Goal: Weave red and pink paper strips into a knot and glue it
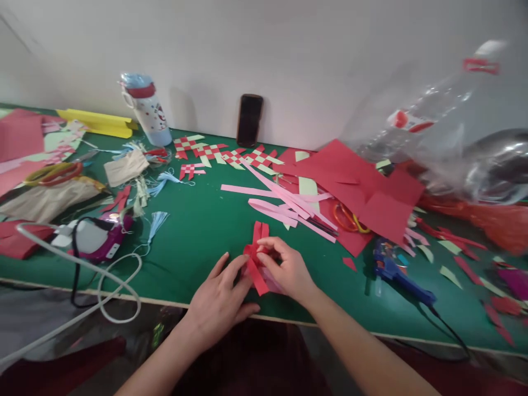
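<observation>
Here, the left hand (220,294) and right hand (292,270) pinch crossed, bright red strips (258,279).

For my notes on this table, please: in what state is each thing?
Red paper strips: crossed, touched by left hand and right hand
Pink paper strips: loose, overlapping
Black rectangular phone: upright against wall, screen dark
White patterned drink flask: standing, lid on
Blue plastic glue gun: lying on green table
</observation>
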Demonstrator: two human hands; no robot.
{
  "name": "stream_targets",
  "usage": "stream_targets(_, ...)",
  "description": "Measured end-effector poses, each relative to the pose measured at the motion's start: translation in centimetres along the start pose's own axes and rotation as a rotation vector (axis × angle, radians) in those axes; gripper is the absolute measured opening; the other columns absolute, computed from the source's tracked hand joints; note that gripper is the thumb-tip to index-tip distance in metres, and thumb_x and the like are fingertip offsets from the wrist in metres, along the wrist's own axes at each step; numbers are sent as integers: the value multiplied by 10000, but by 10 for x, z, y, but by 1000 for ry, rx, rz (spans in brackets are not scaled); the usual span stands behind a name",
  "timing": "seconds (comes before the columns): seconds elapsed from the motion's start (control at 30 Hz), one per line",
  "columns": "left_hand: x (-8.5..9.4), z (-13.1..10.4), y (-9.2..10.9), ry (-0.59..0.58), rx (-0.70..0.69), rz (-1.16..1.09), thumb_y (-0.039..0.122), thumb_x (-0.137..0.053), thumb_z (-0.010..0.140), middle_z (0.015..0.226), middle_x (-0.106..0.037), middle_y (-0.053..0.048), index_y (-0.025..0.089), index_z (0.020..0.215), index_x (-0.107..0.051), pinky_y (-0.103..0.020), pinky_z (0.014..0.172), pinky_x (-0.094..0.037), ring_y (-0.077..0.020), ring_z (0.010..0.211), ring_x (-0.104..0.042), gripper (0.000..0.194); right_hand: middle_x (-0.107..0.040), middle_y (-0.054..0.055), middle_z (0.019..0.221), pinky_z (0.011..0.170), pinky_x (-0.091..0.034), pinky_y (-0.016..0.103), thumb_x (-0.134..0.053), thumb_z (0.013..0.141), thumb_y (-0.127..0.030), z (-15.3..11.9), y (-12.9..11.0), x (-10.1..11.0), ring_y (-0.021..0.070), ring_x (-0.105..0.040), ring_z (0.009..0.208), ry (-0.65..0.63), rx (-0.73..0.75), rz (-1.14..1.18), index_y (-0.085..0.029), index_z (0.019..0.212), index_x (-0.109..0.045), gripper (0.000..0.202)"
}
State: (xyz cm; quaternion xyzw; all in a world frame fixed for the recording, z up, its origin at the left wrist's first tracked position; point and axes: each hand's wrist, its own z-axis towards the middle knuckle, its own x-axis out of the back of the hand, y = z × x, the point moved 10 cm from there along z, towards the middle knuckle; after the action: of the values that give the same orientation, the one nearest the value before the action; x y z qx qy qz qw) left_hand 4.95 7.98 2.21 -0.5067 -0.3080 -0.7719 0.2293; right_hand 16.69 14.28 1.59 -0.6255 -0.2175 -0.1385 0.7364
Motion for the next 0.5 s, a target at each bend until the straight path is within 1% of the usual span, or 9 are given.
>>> stream_targets(0.13,-6,0,1,-75,-28,11,481,-560,923,1514,-396,-145,169,1222,-559,-494,1166,-331,-254,1354,-454,432,-686,22,890,743,-556,295,-560,879,-272,1,-3,4,163,-677,820,-3,6,30,-231,1112,-588,238)
stream_targets(0.23,-8,-2,0,-87,-35,12,511,-526,933,1535,-375,-128,170,1208,-577,-491,1178,-304,-244,1365,-439,440,-698,28,953,790,-550,302,-580,881,-288,3,-12,7,169,-680,882,-44,25,21,-242,1116,-599,240)
stream_targets(0.3,-8,-4,0,-78,-37,7,520,-527,929,1529,-386,-126,172,1196,-589,-489,1183,-292,-244,1366,-436,443,-704,24,994,830,-541,306,-592,885,-314,6,-19,9,169,-675,921,-103,40,3,-254,1111,-614,235)
stream_targets(0.4,-7,-4,0,-67,-35,1,521,-535,924,1521,-396,-137,169,1177,-602,-482,1184,-286,-247,1373,-428,439,-714,25,1030,861,-531,318,-566,912,-380,13,-25,7,175,-672,955,-227,29,-6,-256,1132,-614,257)
stream_targets(0.5,-7,-3,0,-78,-22,1,521,-540,921,1548,-340,-158,161,1184,-596,-479,1186,-278,-248,1390,-405,449,-720,37,1048,876,-523,342,-492,951,-422,18,-26,3,190,-671,983,-316,5,-4,-245,1126,-626,283)
